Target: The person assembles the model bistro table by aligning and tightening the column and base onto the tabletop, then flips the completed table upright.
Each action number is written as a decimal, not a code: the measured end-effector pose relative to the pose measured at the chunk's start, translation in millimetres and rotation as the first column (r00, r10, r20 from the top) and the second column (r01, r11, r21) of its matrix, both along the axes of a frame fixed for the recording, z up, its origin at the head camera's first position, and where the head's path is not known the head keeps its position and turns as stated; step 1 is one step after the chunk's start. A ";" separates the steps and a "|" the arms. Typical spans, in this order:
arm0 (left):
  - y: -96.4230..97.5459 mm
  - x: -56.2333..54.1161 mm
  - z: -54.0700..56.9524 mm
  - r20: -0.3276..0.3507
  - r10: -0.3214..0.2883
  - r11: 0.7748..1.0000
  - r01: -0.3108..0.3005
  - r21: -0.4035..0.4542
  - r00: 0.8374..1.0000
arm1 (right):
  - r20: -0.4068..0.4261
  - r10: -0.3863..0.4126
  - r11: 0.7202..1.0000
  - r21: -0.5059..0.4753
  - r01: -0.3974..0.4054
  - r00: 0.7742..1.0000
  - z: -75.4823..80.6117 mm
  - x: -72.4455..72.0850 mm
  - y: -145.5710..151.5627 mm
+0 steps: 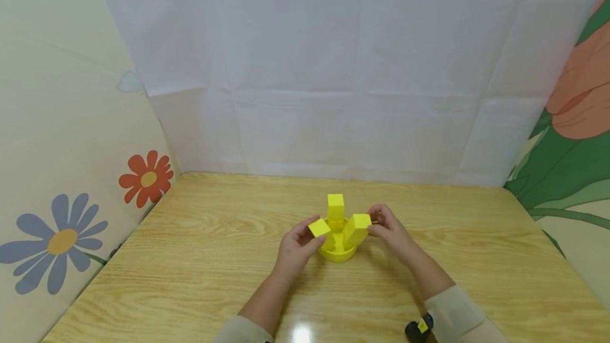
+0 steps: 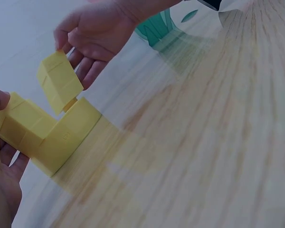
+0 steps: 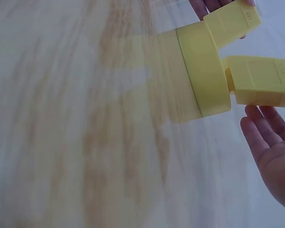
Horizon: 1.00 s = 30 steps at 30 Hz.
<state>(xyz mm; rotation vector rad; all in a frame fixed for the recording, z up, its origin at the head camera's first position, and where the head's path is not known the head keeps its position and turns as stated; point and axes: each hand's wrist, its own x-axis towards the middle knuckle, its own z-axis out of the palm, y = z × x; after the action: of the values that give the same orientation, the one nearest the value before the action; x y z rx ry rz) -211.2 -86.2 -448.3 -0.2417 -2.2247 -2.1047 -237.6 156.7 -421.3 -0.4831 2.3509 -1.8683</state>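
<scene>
A round yellow base (image 1: 337,255) stands on the table with three yellow rectangular blocks rising out of it. My left hand (image 1: 292,252) grips the left block (image 1: 320,228), thumb on the near side and fingers behind. At the other side, my right hand (image 1: 394,237) holds the right block (image 1: 357,231) between thumb and fingers near its upper end. This block leans outward, and a narrow neck shows under it in the right wrist view, where it meets the base (image 3: 204,71). Neither hand touches the back block (image 1: 335,208), which stands upright.
The wood-grain table (image 1: 214,237) runs back to a white cloth (image 1: 295,68). Flower-printed panels (image 1: 62,120) flank it on the left and right. A small black and yellow object (image 1: 419,328) shows beside the right sleeve (image 1: 457,314).
</scene>
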 end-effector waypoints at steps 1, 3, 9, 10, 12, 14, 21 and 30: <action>-0.1 -0.2 -0.2 -0.003 -0.001 1.000 0.001 0.001 1.000 | 0.006 0.009 1.000 -0.013 -0.009 1.000 0.2 0.5 1.0; -0.1 -0.7 -0.6 0.007 -0.002 1.000 0.001 0.011 1.000 | 0.022 0.018 1.000 -0.018 -0.017 1.000 0.6 1.2 2.5; -0.3 -0.8 -1.2 0.000 -0.001 1.000 0.001 0.015 1.000 | 0.037 0.004 0.996 0.090 -0.008 0.999 1.4 5.5 2.9; -0.3 -0.8 -1.2 -0.003 0.002 1.000 -0.002 0.015 1.000 | 0.029 0.003 0.993 0.118 -0.007 1.000 1.3 6.1 2.4; -0.4 -1.0 -1.1 -0.004 0.003 1.000 -0.003 0.015 1.000 | 0.017 0.006 0.985 0.171 -0.009 1.000 1.3 7.1 1.5; -0.4 -1.2 -1.2 -0.001 0.003 1.000 -0.003 0.018 1.000 | 0.014 0.010 0.980 0.200 -0.013 1.000 1.5 7.9 -0.3; -0.3 -1.0 -0.6 -0.020 -0.004 1.000 0.004 0.009 1.000 | 0.020 -0.058 0.969 0.241 0.052 0.998 2.3 8.3 -13.5; 0.0 -0.4 -0.1 -0.003 0.005 1.000 -0.005 0.001 1.000 | -0.015 -0.036 0.980 0.195 0.038 0.999 2.9 12.0 -16.6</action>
<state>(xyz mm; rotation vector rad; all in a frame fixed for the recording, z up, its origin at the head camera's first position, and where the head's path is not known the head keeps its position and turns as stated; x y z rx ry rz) -211.6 -86.2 -448.3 -0.2384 -2.2205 -2.1012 -225.5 140.1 -418.3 -0.4325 2.5327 -1.6291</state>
